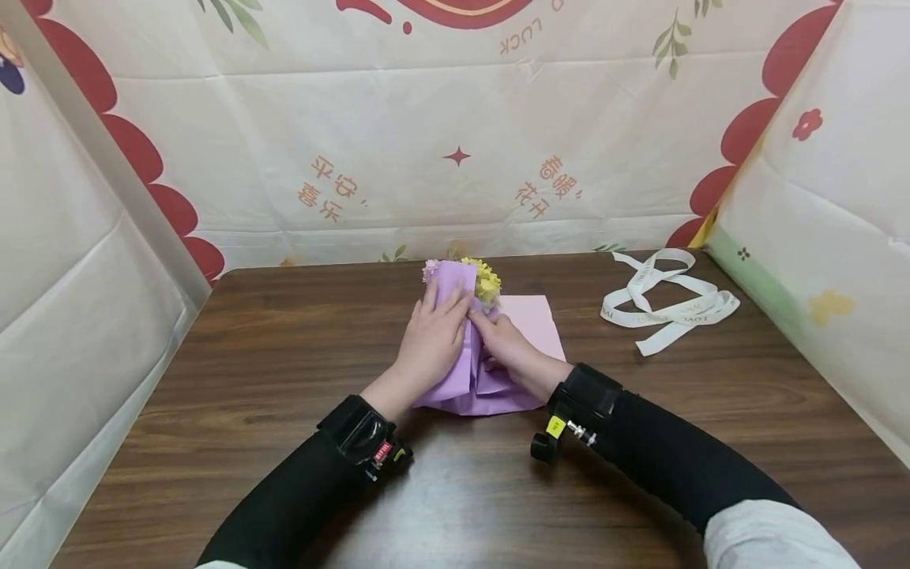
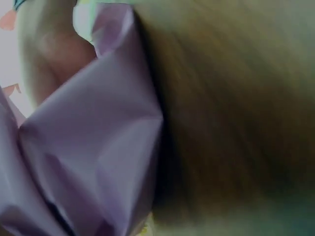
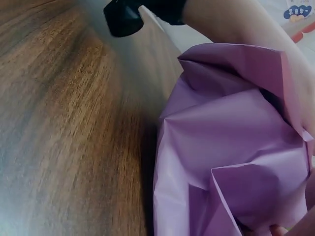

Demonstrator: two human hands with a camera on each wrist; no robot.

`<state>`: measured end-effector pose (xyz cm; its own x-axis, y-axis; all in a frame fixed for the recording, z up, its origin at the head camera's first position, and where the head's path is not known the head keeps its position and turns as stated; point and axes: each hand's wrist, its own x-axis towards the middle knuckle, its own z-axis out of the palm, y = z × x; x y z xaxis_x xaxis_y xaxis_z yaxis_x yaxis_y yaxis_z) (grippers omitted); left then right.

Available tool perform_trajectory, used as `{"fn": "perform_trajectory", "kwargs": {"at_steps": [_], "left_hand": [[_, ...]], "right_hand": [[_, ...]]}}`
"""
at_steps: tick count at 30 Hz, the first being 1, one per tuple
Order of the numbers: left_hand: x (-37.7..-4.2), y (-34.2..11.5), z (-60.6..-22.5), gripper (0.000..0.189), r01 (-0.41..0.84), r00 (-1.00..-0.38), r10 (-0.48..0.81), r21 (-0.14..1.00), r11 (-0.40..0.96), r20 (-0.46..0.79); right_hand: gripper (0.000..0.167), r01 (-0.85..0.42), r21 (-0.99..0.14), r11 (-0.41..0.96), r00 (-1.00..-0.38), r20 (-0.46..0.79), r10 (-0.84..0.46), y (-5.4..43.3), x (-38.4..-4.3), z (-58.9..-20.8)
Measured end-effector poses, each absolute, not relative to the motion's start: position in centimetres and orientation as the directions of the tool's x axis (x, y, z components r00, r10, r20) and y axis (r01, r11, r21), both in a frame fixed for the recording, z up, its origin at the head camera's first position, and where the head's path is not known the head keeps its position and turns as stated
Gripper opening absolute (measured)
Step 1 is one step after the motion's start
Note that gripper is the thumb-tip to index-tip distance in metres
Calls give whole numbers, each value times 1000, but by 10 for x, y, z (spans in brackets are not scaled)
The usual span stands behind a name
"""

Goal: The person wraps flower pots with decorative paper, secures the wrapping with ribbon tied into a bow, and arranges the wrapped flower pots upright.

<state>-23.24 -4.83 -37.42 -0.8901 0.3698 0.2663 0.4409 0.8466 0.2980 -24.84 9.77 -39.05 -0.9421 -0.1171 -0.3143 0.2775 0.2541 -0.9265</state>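
Observation:
Purple wrapping paper (image 1: 465, 383) is folded around a small bunch of flowers near the back middle of the table. At its top, yellow blossoms (image 1: 486, 281) and a lilac blossom (image 1: 430, 270) stick out. My left hand (image 1: 432, 341) lies along the left side of the paper, its fingers extended and pressing on it. From the right, my right hand (image 1: 515, 348) pinches the paper between thumb and fingers just below the yellow blossoms. A pale pink flap (image 1: 538, 320) spreads out behind this hand. Both wrist views are filled by creased paper (image 2: 93, 137); the stems are hidden inside.
To the right, a white printed ribbon (image 1: 686, 312) lies in loose loops on the brown wooden table (image 1: 298, 340). A printed cloth (image 1: 455, 111) hangs behind the table's back edge, with more cloth (image 1: 832, 237) along both sides.

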Motion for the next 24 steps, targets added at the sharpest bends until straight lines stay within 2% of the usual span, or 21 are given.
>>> {"fn": "perform_trajectory", "kwargs": {"at_steps": [3,7,10,13,17,21,24], "left_hand": [[-232,-49,-373,42,448,-882,379,254,857,279],[-232,-53,-374,42,454,-879,378,263,851,291],[-232,-57,-376,43,456,-873,377,247,855,308],[-231,-59,-377,42,453,-872,371,239,859,319],[-231,-56,-377,42,463,-867,389,216,859,312],[-231,-47,-377,41,474,-858,408,176,863,311],[-231,-41,-375,38,490,-846,426,151,859,320]], "right_hand": [[47,251,-932,260,-942,-297,-154,100,-246,-389],[48,-20,-874,485,-948,-137,-287,107,-237,-389],[49,-289,-681,673,-906,-32,-422,114,-230,-393],[52,-439,-457,774,-864,-22,-503,117,-224,-397],[53,-548,-242,801,-820,-34,-571,118,-218,-399],[49,-629,-90,773,-772,-46,-634,119,-214,-402],[49,-648,14,761,-761,-27,-648,121,-212,-408]]}}
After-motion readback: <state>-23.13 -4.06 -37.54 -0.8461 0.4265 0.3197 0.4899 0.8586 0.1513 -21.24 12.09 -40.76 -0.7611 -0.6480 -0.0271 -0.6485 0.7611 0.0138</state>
